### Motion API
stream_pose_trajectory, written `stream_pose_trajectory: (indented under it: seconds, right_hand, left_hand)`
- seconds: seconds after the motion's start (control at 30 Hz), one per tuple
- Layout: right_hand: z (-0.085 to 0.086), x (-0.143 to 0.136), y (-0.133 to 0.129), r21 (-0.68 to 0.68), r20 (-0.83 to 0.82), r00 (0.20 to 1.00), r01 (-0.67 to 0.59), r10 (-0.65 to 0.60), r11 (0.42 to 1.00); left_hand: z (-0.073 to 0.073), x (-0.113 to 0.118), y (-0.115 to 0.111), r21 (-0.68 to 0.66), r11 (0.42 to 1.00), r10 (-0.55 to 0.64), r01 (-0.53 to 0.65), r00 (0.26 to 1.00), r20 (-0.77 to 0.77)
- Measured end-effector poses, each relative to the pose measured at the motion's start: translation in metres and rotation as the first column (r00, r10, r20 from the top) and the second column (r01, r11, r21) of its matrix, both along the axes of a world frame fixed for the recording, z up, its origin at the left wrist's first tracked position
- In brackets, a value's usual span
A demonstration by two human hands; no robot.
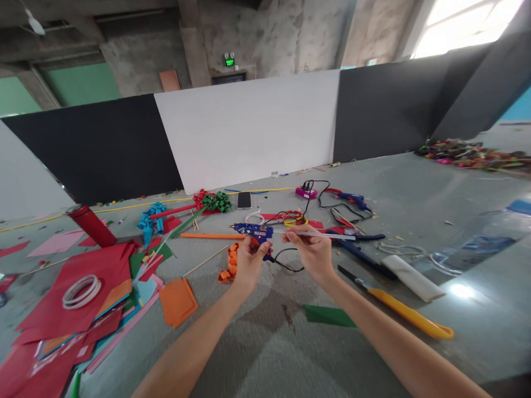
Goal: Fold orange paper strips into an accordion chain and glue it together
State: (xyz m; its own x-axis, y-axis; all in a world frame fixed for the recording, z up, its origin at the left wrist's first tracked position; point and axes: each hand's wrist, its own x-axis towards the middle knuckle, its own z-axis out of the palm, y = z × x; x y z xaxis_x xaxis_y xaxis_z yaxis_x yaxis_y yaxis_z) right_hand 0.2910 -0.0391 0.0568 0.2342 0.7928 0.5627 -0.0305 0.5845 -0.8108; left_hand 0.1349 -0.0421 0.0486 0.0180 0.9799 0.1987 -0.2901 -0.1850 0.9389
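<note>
My left hand is closed round the grip of a blue glue gun, its nozzle pointing left and a small red light showing on its side. Between the fingers of my right hand is a long whitish glue stick, lying level behind the gun. One end of the stick is close to the gun's rear; whether it sits inside, I cannot tell. Below the gun, a curled orange paper piece lies on the floor beside an orange paper rod.
Red paper sheets, a red bottle and orange cards lie left. Paper flowers and a phone are farther off. To the right lie a yellow-handled knife, a white roll and a second glue gun.
</note>
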Motion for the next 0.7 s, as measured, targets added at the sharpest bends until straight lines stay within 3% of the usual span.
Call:
stream_pose_trajectory:
  seconds: [0.2,0.7]
  right_hand:
    - [-0.0009,0.0023,0.0010,-0.009,0.018,0.999,-0.028,0.029,1.000]
    - [-0.0022,-0.0029,-0.0013,-0.020,0.000,0.999,0.041,-0.041,0.999]
  left_hand:
    - [-0.0007,-0.0004,0.0006,0.020,1.000,0.006,-0.006,1.000,-0.012]
    - [0.0014,0.0006,-0.0015,0.007,1.000,0.028,-0.028,0.999,-0.028]
